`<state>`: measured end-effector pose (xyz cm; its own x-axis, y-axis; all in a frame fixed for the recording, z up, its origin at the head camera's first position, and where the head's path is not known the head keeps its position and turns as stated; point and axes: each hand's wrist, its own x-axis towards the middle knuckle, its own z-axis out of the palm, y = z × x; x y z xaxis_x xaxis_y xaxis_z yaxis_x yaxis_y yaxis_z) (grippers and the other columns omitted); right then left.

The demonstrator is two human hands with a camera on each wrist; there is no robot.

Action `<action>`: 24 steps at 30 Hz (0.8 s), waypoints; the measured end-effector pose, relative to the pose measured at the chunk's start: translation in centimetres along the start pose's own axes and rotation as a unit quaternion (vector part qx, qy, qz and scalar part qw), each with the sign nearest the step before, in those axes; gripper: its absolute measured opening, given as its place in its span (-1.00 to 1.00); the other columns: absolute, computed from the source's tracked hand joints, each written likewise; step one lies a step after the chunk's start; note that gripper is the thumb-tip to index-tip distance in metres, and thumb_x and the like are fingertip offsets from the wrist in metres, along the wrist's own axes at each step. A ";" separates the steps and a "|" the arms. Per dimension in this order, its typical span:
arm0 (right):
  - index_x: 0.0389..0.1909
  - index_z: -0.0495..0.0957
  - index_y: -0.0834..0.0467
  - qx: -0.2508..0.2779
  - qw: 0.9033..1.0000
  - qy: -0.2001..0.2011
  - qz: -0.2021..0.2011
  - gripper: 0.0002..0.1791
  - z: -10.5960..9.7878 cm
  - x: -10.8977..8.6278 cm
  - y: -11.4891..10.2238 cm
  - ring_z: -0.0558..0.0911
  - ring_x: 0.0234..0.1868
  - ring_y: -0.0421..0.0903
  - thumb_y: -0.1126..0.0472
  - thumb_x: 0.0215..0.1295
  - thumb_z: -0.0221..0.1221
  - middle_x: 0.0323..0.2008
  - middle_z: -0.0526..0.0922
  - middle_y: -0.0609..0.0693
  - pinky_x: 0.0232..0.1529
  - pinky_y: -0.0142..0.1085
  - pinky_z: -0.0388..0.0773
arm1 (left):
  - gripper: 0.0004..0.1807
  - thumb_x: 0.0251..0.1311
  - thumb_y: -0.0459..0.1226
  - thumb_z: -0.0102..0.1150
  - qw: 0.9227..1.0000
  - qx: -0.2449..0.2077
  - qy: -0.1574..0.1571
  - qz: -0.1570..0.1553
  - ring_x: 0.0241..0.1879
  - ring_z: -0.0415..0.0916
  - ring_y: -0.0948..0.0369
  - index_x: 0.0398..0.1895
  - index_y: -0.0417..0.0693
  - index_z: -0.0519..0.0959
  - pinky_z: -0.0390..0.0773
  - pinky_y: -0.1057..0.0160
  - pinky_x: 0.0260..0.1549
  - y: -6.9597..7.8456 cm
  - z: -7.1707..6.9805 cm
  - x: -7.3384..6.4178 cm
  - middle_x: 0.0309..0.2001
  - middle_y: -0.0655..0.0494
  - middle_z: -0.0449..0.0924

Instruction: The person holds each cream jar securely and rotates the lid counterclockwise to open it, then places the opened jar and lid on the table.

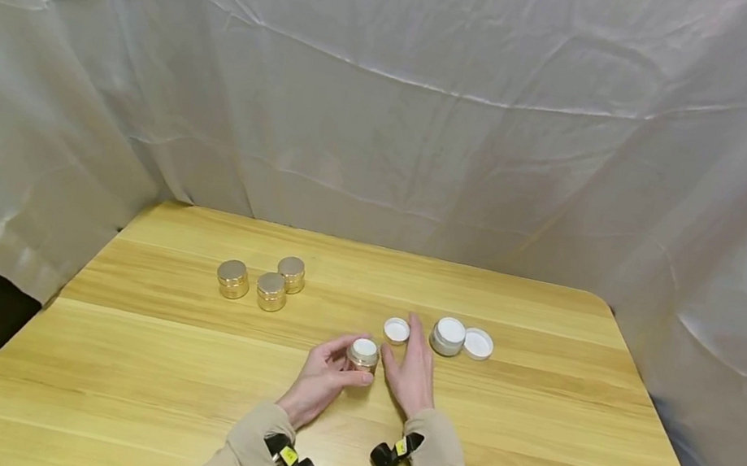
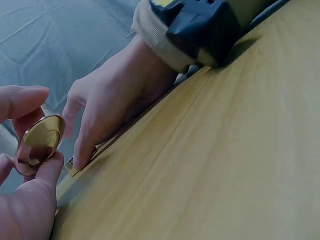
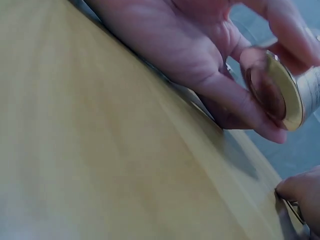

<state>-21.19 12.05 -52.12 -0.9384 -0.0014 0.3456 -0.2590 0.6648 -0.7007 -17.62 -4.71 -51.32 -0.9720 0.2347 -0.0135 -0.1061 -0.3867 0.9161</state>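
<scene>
Gold jar at the left end [image 1: 233,280]: upright on the table, its lid on.
Second gold jar [image 1: 271,293]: just right of the first and slightly nearer, upright and lidded.
Third gold jar [image 1: 291,275]: beyond the second and slightly to its right, also upright and lidded.
Left sleeve [image 1: 252,444]: beige, at the near edge, with a black wrist camera [image 1: 291,461] strapped over it.
Left hand [image 1: 319,381]: grasping, thumb on the near side and fingers on the far side of a jar.
Held jar [image 1: 363,356]: raised off the table near the middle, white top upward; both wrist views show its gold underside.
Loose lid [image 1: 396,330]: flat on the table just beyond the held jar, white inside facing up.
Right hand [image 1: 415,376]: grasping the loose lid at its rim, thumb on the left, a finger on the right.
Grey jar [image 1: 448,338]: upright right of the right hand, white top showing.
White lid [image 1: 478,344]: flat, just right of the grey jar.
Right sleeve [image 1: 442,463]: beige, at the near right.
Table [image 1: 570,431]: pale wood grain.
Curtain [image 1: 392,121]: silvery grey, creased, along the far side.
</scene>
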 end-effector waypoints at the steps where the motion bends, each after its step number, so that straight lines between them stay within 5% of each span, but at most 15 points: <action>1: 0.46 0.19 0.36 0.001 1.000 -0.004 -0.002 -0.22 -0.1 -0.2 0.1 0.45 0.36 0.32 0.22 0.30 0.29 0.37 0.40 0.40 0.41 0.15 0.42 | -0.21 -0.09 -0.63 0.31 1.000 0.006 0.003 0.001 0.18 0.45 0.25 0.35 -0.41 0.35 0.52 0.38 0.26 -0.1 0.0 0.0 0.25 -0.01 0.43; 12: 0.47 0.18 0.36 0.000 1.000 -0.026 -0.005 -0.23 -1.4 -2.3 0.0 0.35 0.43 0.36 0.29 0.30 0.26 0.43 0.31 0.41 0.46 0.18 0.32 | -0.30 -0.05 -0.52 0.44 0.993 0.093 0.060 0.028 0.25 0.52 0.08 0.27 -0.32 0.48 0.50 0.36 0.31 -0.3 0.2 0.2 0.27 -0.23 0.50; 17: 0.45 0.20 0.36 0.008 1.000 -0.025 0.003 -0.25 -1.6 -2.3 -0.1 0.37 0.41 0.36 0.32 0.29 0.25 0.42 0.33 0.40 0.46 0.17 0.34 | -0.26 -0.04 -0.48 0.47 0.981 0.162 0.092 0.048 0.33 0.44 -0.12 0.30 -0.31 0.45 0.43 0.15 0.41 -0.2 0.4 0.5 0.29 -0.27 0.46; 24: 0.46 0.20 0.35 0.013 0.999 -0.027 0.016 -0.24 -1.6 -2.4 -0.2 0.38 0.41 0.35 0.33 0.26 0.24 0.42 0.34 0.39 0.46 0.17 0.34 | -0.25 -0.07 -0.48 0.49 0.963 0.216 0.126 0.099 0.29 0.49 -0.14 0.28 -0.29 0.44 0.39 0.06 0.43 -0.5 0.8 0.9 0.23 -0.25 0.50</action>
<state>-18.56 13.16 -51.82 -0.9573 -0.0206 0.2884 -0.2332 0.6449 -0.7279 -18.29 -3.63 -51.46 -0.9899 -0.0499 0.1325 0.1318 0.0177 0.9911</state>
